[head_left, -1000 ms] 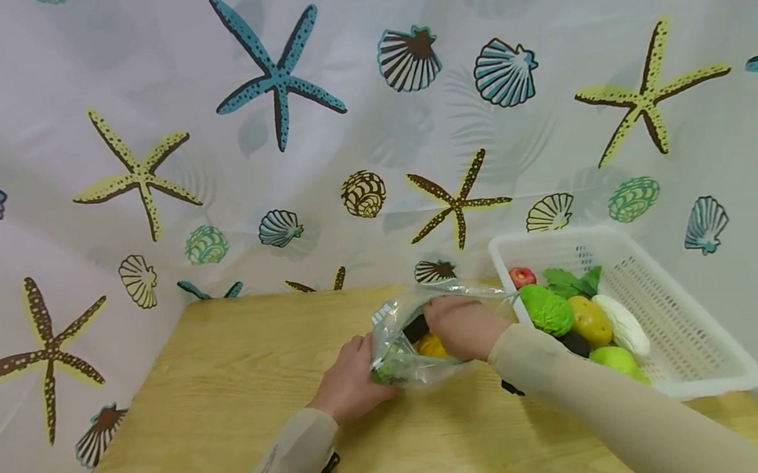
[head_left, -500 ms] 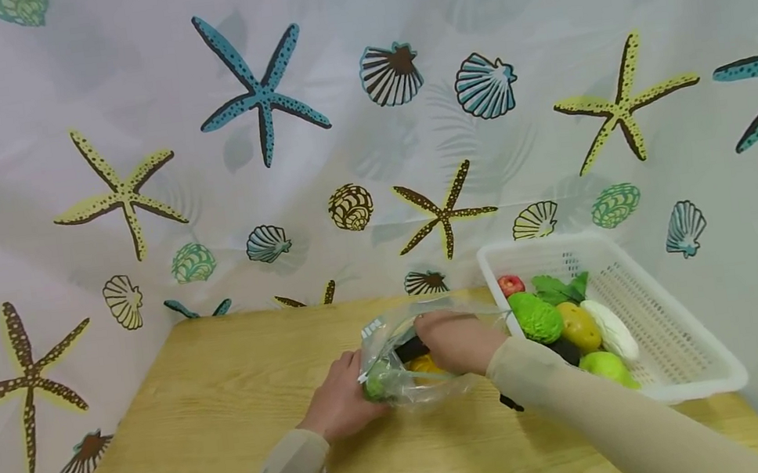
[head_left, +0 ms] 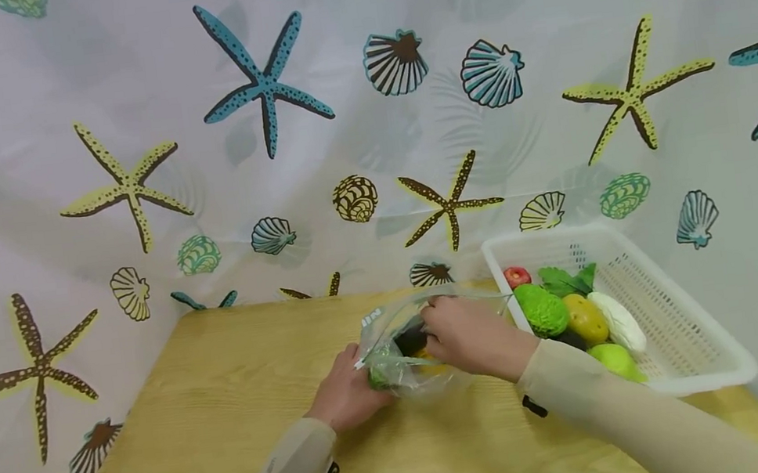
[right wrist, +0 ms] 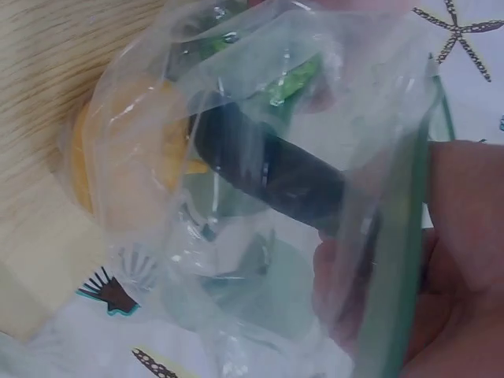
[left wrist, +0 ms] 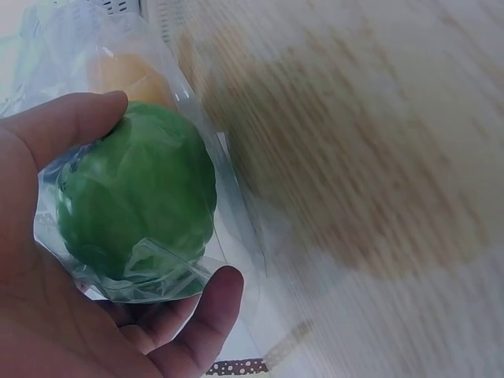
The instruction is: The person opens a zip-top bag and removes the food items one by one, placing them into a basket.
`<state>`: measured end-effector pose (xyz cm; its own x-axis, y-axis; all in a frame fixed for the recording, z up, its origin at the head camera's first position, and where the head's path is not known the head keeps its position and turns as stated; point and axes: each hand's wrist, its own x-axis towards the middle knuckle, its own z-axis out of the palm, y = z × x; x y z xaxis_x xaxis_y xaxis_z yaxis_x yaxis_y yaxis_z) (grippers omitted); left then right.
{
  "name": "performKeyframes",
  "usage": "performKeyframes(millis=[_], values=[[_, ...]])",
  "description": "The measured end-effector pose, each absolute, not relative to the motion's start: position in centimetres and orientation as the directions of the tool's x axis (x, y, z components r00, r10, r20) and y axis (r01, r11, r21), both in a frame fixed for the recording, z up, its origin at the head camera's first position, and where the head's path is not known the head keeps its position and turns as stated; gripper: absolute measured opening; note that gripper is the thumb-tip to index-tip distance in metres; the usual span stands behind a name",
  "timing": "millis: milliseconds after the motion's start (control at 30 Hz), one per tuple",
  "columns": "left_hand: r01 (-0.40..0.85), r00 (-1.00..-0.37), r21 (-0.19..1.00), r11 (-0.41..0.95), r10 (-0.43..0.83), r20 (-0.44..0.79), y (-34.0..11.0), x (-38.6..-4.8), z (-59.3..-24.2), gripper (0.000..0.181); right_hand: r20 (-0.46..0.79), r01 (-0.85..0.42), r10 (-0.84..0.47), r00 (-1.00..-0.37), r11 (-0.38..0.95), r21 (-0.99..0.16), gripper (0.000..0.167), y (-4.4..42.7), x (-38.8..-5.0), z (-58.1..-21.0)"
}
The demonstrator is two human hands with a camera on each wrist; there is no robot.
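Observation:
A clear zip bag (head_left: 420, 383) lies at mid-table, its mouth held apart. My left hand (head_left: 350, 391) grips its left side; in the left wrist view the thumb and fingers curl round a green lobed vegetable (left wrist: 138, 193) through the plastic. An orange-yellow round item (right wrist: 126, 150) sits inside beside it. My right hand (head_left: 473, 337) reaches into the bag's mouth. There, in the right wrist view, its fingers hold the end of a dark, long eggplant (right wrist: 264, 169), whose other end lies beside the orange item. Plastic partly blurs the right fingertips.
A white plastic basket (head_left: 688, 325) stands at the right, holding a red apple-like item (head_left: 516, 276), a green cabbage (head_left: 543, 309), a potato (head_left: 586, 319), a white vegetable (head_left: 620, 321) and a green pear-like fruit (head_left: 616, 362). A patterned curtain (head_left: 317, 197) hangs behind the table (head_left: 247, 379).
My right hand went deeper into the bag with the eggplant, then drew back slightly up and right. More of the eggplant shows now. My left hand keeps its grip on the bag.

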<state>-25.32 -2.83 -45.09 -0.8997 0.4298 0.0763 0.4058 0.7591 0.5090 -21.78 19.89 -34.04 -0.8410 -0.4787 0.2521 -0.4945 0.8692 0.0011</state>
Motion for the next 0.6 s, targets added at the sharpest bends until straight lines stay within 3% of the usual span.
performKeyframes(millis=[200,367,600], values=[[0.394,-0.906,0.497,0.773,0.418,0.069,-2.8,-25.3,-44.6,0.074,0.37,-0.525,-0.503,-0.782,0.85,0.046,0.005,20.8,-19.8,-32.3],[0.399,-0.903,0.494,0.772,0.426,0.062,-2.8,-25.3,-44.6,0.081,0.354,-0.504,-0.448,-0.821,0.86,-0.08,0.011,22.3,-17.9,-30.3],[0.4,-0.902,0.482,0.779,0.428,0.057,-2.7,-25.1,-44.9,0.082,0.371,-0.432,-0.348,-0.861,0.886,-0.17,0.019,25.2,-16.0,-26.9]])
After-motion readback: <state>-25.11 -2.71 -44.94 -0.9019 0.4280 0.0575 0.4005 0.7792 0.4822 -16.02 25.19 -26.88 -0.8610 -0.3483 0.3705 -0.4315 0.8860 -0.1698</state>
